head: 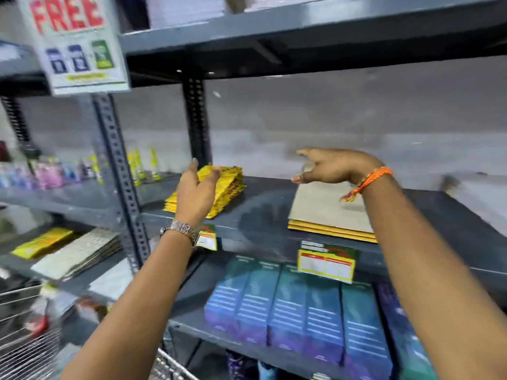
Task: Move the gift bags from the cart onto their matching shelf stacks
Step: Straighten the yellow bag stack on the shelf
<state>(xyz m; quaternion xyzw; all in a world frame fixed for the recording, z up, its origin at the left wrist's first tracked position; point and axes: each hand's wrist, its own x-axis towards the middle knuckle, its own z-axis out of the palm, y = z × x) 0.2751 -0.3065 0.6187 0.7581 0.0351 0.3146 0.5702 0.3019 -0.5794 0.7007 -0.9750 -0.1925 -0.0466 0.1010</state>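
Observation:
Two flat stacks of gift bags lie on the grey middle shelf (pixel 260 215). The small yellow patterned stack (pixel 219 192) sits at the left, beside the upright post. The larger stack (pixel 326 209) at the right has a beige top bag and yellow edges underneath. My left hand (pixel 196 187) hovers open in front of the yellow stack, palm toward it, holding nothing. My right hand (pixel 332 165) hangs open just above the far end of the beige stack, fingers spread and empty. A wire cart (pixel 22 333) shows at the lower left, its contents blurred.
Blue and teal boxes (pixel 301 311) fill the shelf below. Price tags (pixel 326 261) hang from the shelf edge. A "FREE" sign (pixel 74 42) hangs at the upper left. The left rack holds small bottles (pixel 49 171) and more flat bags (pixel 76 253). The whole view is motion-blurred.

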